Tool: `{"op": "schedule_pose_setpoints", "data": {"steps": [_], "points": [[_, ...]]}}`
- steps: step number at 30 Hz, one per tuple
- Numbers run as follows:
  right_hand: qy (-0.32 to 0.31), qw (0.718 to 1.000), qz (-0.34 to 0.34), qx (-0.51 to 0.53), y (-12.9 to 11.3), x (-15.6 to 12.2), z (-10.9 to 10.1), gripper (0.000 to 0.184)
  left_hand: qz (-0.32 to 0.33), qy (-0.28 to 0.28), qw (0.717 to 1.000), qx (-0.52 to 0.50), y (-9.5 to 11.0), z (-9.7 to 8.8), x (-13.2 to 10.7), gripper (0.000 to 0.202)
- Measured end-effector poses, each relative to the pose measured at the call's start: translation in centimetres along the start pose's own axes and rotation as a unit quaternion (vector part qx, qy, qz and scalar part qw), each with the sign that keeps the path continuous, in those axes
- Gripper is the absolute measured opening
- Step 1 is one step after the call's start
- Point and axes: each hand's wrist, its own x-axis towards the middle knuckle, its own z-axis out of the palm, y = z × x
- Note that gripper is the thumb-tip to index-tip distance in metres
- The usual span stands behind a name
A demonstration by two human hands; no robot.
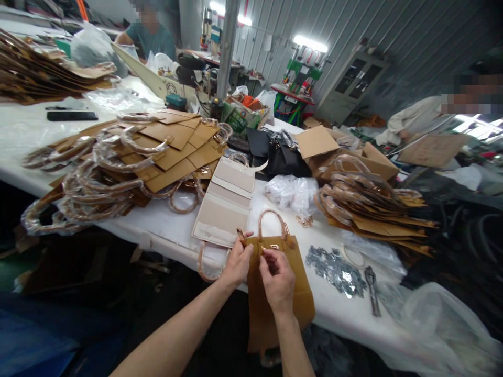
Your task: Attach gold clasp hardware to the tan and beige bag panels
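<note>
A mustard-brown bag panel [301, 283] hangs over the table's front edge, its wrapped handle [271, 213] standing up at the top. A gold-coloured metal fitting [274, 246] shows near its upper edge. My right hand [278, 277] is closed in a pinch at the panel's top, on a small gold-coloured piece [262, 250]. At the panel's upper left corner, my left hand [238, 262] is closed with a slim gold-brown piece [240, 235] rising from its fingers; its exact kind is unclear. A beige-lined flat panel [228, 201] lies just beyond my left hand.
Stacked brown bag panels with wrapped handles [168, 149] lie left, and another stack [377, 209] right. Loose silvery metal pieces [336, 269] and a pliers-like tool [372, 290] lie right. Behind are a black bag [288, 157], a cardboard box [377, 162] and two people.
</note>
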Motion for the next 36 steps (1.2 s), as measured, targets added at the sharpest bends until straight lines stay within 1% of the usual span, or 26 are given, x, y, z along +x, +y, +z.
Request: {"op": "schedule_pose_setpoints", "data": {"steps": [3,6,11,16,20,25,29,32,36], "points": [[0.002,0.999,0.034,0.025,-0.1,-0.3,0.1,0.023,-0.003,-0.021,1.0,-0.011,0.4,0.1,-0.2,0.045],[-0.003,0.998,0.058,0.034,0.0,-0.4,0.0,0.026,0.002,-0.024,1.0,0.009,0.9,0.1,-0.4,0.044],[-0.018,0.997,0.071,0.03,-0.2,0.0,-0.2,0.025,0.016,-0.012,0.998,0.056,1.3,0.1,-0.6,0.041],[-0.028,0.996,0.084,0.029,-0.7,0.7,0.1,0.027,0.054,-0.017,0.996,0.075,1.2,0.1,-0.9,0.034],[-0.02,0.995,0.087,0.041,-0.4,0.6,0.6,0.028,0.065,-0.027,0.995,0.073,1.0,0.2,-0.8,0.031],[0.006,0.985,0.135,0.11,0.2,0.3,1.1,0.033,0.059,-0.03,0.995,0.072,1.0,0.2,-0.7,0.033],[-0.005,0.992,0.103,0.073,0.3,0.5,1.3,0.03,0.062,-0.034,0.995,0.068,1.0,0.2,-0.7,0.032],[-0.017,0.996,0.076,0.038,0.2,0.7,1.3,0.027,0.066,-0.026,0.995,0.073,1.0,0.1,-0.8,0.03],[-0.014,0.999,0.048,0.01,-0.1,0.8,1.5,0.025,0.073,-0.021,0.993,0.088,0.8,0.1,-0.9,0.03]]}}
